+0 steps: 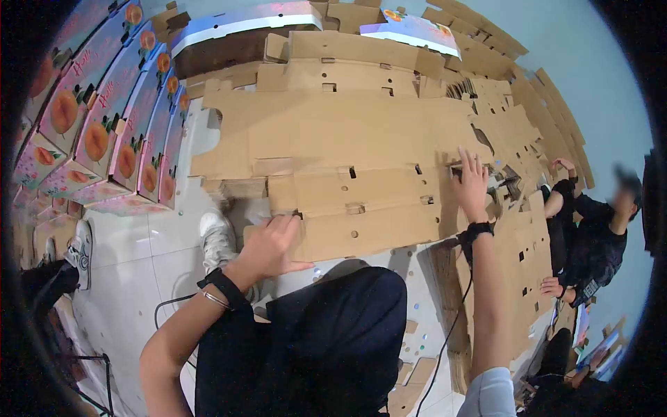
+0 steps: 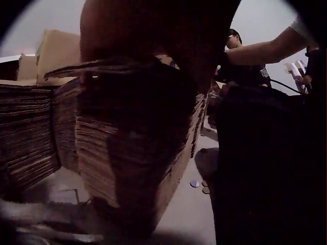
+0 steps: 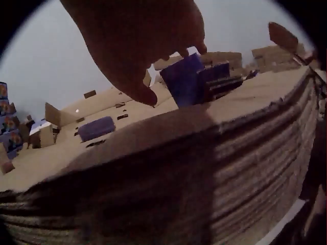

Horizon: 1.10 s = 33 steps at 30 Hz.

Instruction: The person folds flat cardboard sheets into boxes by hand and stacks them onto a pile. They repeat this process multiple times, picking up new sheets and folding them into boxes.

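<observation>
A large flat brown cardboard box blank [image 1: 354, 132], with slots and round holes, lies on top of a stack of similar blanks [image 2: 94, 158]. My left hand [image 1: 267, 244] grips its near left corner, fingers bent over the top and thumb along the front edge. In the left wrist view that hand is dark and hides part of the stack. At the blank's right edge, my right hand [image 1: 472, 186] lies with its fingers stretched forward. The right wrist view shows its thumb near the cardboard surface and a purple-blue flap [image 3: 181, 81] beyond the fingers.
Printed fruit boxes [image 1: 97, 139] stand in rows at the left. More brown blanks [image 1: 511, 278] are stacked at the right, beside a seated person [image 1: 594, 236]. A black cable [image 1: 451, 326] hangs near my right arm. Small scraps lie on the tiled floor [image 1: 163, 257].
</observation>
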### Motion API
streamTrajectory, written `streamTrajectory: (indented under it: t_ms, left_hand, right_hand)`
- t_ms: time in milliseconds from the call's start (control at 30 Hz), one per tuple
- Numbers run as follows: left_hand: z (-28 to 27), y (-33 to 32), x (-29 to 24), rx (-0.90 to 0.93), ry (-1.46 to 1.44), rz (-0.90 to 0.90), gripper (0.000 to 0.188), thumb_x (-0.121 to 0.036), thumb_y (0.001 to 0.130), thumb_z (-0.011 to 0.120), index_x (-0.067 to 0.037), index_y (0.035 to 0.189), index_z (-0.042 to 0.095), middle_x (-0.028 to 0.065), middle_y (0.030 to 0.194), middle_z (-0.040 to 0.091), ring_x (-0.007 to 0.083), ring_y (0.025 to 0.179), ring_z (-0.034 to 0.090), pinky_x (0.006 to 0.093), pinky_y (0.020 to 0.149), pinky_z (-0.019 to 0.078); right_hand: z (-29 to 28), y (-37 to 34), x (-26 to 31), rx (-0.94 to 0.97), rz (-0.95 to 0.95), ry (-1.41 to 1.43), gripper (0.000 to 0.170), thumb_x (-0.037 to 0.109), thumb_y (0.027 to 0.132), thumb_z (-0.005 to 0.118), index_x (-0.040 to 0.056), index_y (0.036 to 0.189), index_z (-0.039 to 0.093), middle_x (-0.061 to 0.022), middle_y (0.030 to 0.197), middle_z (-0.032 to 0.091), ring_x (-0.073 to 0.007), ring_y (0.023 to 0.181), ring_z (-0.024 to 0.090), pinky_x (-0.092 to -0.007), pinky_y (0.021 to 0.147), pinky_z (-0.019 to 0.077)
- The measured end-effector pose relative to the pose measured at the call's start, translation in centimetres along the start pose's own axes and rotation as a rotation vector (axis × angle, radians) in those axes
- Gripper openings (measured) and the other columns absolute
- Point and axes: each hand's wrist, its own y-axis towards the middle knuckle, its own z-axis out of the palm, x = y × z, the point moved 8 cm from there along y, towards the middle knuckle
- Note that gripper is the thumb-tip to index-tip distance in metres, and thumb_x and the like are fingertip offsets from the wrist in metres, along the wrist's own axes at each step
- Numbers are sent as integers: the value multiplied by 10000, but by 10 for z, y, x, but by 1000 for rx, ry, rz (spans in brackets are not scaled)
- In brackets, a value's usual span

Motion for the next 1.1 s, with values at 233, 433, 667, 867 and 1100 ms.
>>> streamTrajectory:
  t_ms: [233, 433, 667, 867, 1100]
  left_hand:
    - [4, 5, 0, 6, -19, 19, 895, -552, 626, 758, 98, 1177, 484, 224, 1098, 557, 354, 1020, 546, 437, 877, 433]
    - [-3, -4, -4, -128, 52, 72, 842, -477, 588, 779, 69, 1164, 497, 182, 1053, 559, 311, 981, 542, 407, 856, 429]
    - [0, -4, -1, -90, 59, 8, 816, -480, 612, 757, 48, 1176, 495, 177, 1073, 553, 302, 1013, 531, 396, 875, 421]
    - [-4, -2, 2, -48, 0, -50, 858, -559, 657, 717, 43, 1214, 466, 166, 1128, 545, 301, 1063, 515, 394, 936, 382]
    - [-46, 18, -21, -30, -122, -39, 866, -542, 687, 713, 45, 1257, 430, 191, 1205, 510, 322, 1121, 488, 408, 978, 368]
  right_hand:
    - [61, -41, -43, 76, 111, 213, 468, 164, 822, 522, 73, 1281, 520, -151, 1300, 536, -321, 1176, 527, -438, 976, 433]
    - [70, -5, -27, 576, 77, -176, 333, 183, 826, 513, 46, 1114, 608, -123, 1179, 623, -369, 1034, 597, -444, 871, 485]
    - [-69, 20, 264, 115, -489, 772, 460, 242, 844, 581, 73, 1269, 531, -160, 1297, 543, -336, 1193, 502, -430, 1020, 378]
    - [-55, 26, 365, 269, -640, 756, 327, 185, 841, 575, 84, 1149, 618, -183, 991, 657, -366, 913, 619, -464, 821, 491]
    - [-145, 25, 333, 110, -664, 562, 343, 57, 764, 579, 90, 1103, 616, -167, 907, 670, -341, 816, 651, -424, 664, 537]
